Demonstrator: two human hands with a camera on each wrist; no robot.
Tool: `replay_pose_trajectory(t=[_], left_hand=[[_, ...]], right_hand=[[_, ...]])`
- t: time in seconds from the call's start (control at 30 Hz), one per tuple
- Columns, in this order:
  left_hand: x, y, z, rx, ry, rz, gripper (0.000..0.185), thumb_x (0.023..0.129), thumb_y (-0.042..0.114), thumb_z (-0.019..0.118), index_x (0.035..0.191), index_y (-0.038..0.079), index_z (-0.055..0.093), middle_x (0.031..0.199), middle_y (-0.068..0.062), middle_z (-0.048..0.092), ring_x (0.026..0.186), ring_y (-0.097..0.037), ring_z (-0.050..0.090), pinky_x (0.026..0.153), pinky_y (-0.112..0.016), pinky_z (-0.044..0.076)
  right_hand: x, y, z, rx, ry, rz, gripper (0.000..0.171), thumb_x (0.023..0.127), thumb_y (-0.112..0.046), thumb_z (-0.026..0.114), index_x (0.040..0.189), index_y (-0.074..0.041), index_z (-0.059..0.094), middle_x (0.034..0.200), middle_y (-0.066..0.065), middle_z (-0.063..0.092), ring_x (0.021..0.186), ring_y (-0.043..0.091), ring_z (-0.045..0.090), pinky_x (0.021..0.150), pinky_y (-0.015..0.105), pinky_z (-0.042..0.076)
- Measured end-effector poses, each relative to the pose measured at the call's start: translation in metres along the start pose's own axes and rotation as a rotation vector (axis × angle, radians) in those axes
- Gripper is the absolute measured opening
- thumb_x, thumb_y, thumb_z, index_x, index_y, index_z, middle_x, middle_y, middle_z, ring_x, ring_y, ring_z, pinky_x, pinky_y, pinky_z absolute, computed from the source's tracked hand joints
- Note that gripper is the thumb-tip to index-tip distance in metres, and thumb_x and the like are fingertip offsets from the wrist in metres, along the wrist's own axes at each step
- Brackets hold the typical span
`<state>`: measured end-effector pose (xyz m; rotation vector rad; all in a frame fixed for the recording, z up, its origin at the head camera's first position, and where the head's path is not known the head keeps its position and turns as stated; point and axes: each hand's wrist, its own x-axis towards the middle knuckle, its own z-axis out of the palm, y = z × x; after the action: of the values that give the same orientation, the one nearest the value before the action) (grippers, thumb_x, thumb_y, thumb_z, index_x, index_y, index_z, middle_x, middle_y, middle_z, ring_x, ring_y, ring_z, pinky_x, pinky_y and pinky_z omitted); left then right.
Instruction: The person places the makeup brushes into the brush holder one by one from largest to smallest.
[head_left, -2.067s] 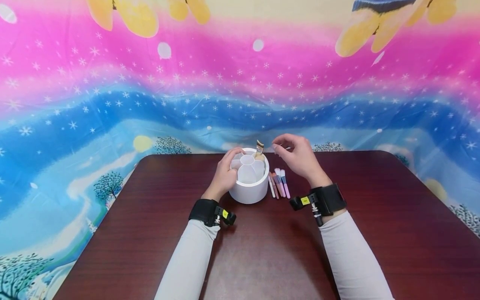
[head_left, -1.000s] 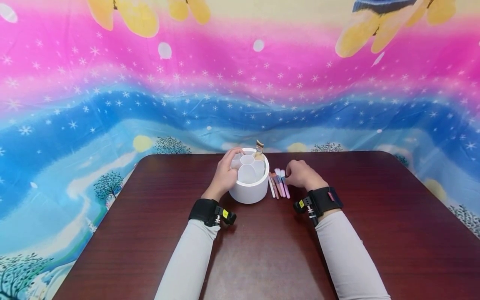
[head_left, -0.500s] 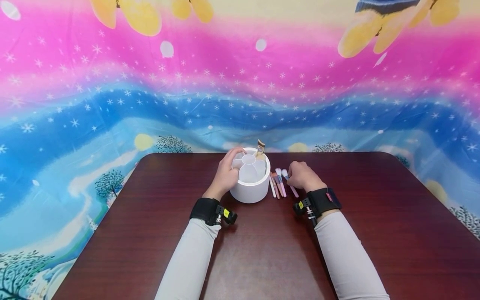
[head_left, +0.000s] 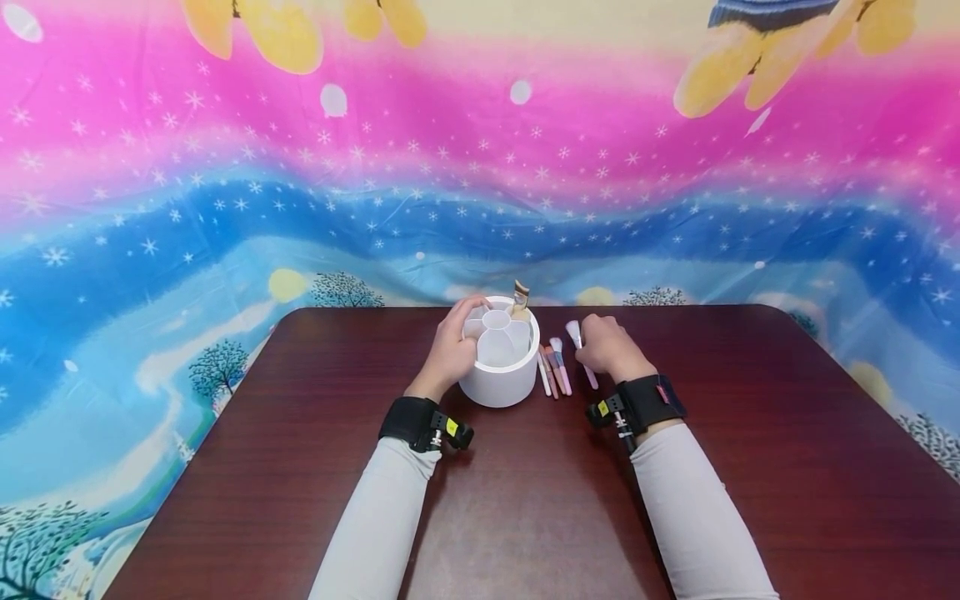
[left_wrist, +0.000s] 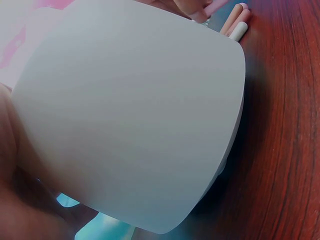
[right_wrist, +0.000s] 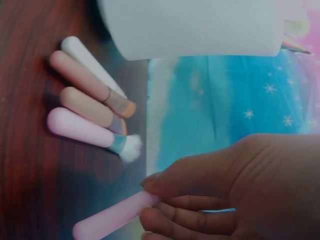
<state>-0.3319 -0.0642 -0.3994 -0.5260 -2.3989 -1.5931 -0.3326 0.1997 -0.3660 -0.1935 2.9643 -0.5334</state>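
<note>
A white round organizer (head_left: pixel 497 387) with petal-shaped compartments stands on the table, and my left hand (head_left: pixel 452 346) grips its left rim. To its right, my right hand (head_left: pixel 609 348) pinches a makeup brush (head_left: pixel 591 377) by its pink handle. That brush has pale bristles pointing away from me; in the right wrist view they are hidden behind the fingers. Several other makeup brushes lie side by side between the organizer and my right hand: a pink one (right_wrist: pixel 80 127), a tan one (right_wrist: pixel 87 106), a brownish-pink one (right_wrist: pixel 80 75) and a white one (right_wrist: pixel 92 62).
A gold and brown item (head_left: pixel 520 297) sticks up from the organizer's back right compartment; its kind is unclear. The dark red wooden table (head_left: pixel 495 517) has rounded far corners. A colourful snowflake-patterned cloth (head_left: pixel 465 200) hangs behind it.
My right hand has come down from beside the organizer's top, taken hold of the rightmost pink brush and drawn it apart from the others. The left hand stays on the organizer.
</note>
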Motion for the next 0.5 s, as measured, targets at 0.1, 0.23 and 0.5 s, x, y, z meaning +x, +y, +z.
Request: replay_pose_trajectory(t=[0.1, 0.23, 0.5], left_hand=[[0.000, 0.000, 0.000, -0.007, 0.002, 0.000, 0.064, 0.076, -0.017, 0.037, 0.128, 0.014, 0.059, 0.151, -0.002, 0.048, 0.146, -0.021, 0.036, 0.118, -0.055, 0.029], [0.000, 0.000, 0.000, -0.007, 0.001, -0.005, 0.064, 0.076, -0.018, 0.037, 0.127, 0.014, 0.059, 0.151, -0.002, 0.048, 0.146, -0.021, 0.036, 0.118, -0.054, 0.029], [0.000, 0.000, 0.000, 0.017, 0.004, -0.005, 0.066, 0.075, -0.018, 0.037, 0.128, 0.014, 0.059, 0.151, -0.002, 0.048, 0.147, -0.021, 0.036, 0.118, -0.053, 0.029]], right_hand=[[-0.003, -0.003, -0.005, 0.007, 0.012, 0.003, 0.028, 0.089, -0.002, 0.059, 0.064, -0.010, 0.049, 0.056, 0.000, 0.041, 0.050, 0.018, 0.049, 0.053, 0.033, 0.040], [-0.008, -0.007, -0.012, 0.022, 0.060, -0.028, 0.037, 0.089, -0.003, 0.059, 0.058, -0.014, 0.041, 0.054, -0.004, 0.029, 0.048, 0.015, 0.037, 0.052, 0.032, 0.036], [-0.025, -0.017, -0.032, 0.058, 0.159, -0.075, 0.036, 0.091, -0.007, 0.064, 0.060, -0.012, 0.047, 0.058, -0.003, 0.035, 0.056, 0.018, 0.040, 0.061, 0.036, 0.038]])
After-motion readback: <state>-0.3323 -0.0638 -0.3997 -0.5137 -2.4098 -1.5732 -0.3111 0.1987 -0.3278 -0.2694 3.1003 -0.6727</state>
